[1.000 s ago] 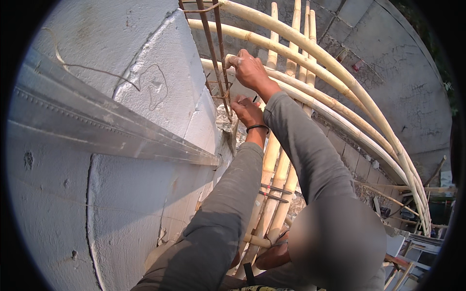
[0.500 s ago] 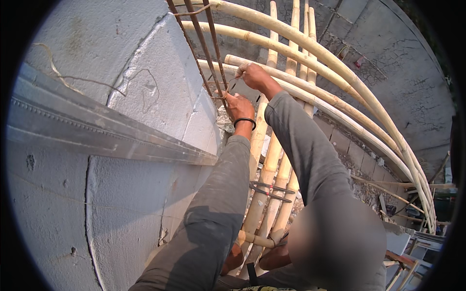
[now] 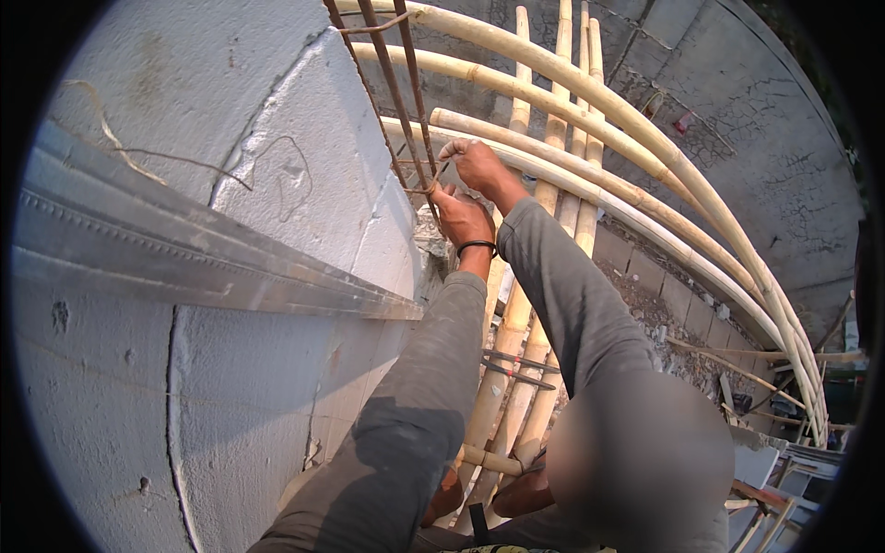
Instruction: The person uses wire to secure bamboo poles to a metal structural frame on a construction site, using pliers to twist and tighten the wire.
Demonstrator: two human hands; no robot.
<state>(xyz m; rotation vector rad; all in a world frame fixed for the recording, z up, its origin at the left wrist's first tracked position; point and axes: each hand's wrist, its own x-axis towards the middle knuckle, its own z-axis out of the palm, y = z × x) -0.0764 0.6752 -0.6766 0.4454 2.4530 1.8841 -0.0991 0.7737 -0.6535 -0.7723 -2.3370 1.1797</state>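
Note:
Several rusty rebar rods (image 3: 395,76) rise at the corner of the grey block wall (image 3: 318,138). A thin bent rebar stirrup (image 3: 417,190) crosses them low down. At that stirrup's near corner is my left hand (image 3: 466,219), fingers closed against the steel, a black band round its wrist. Just beyond and to the right, my right hand (image 3: 486,171) is closed in a pinch beside the rods. Whatever lies between its fingertips is too small to make out. A second stirrup (image 3: 376,26) wraps the rods higher up.
A long metal straightedge (image 3: 230,267) lies along the wall at left. Bamboo poles (image 3: 502,382), bound with black ties (image 3: 521,362), run under my feet. Long curved bamboo rails (image 3: 636,111) pass ahead and right. Rubble and paving (image 3: 659,281) show below.
My right hand has come down and nearer to my left hand. My left hand stays at the stirrup, and the whole view has shifted slightly.

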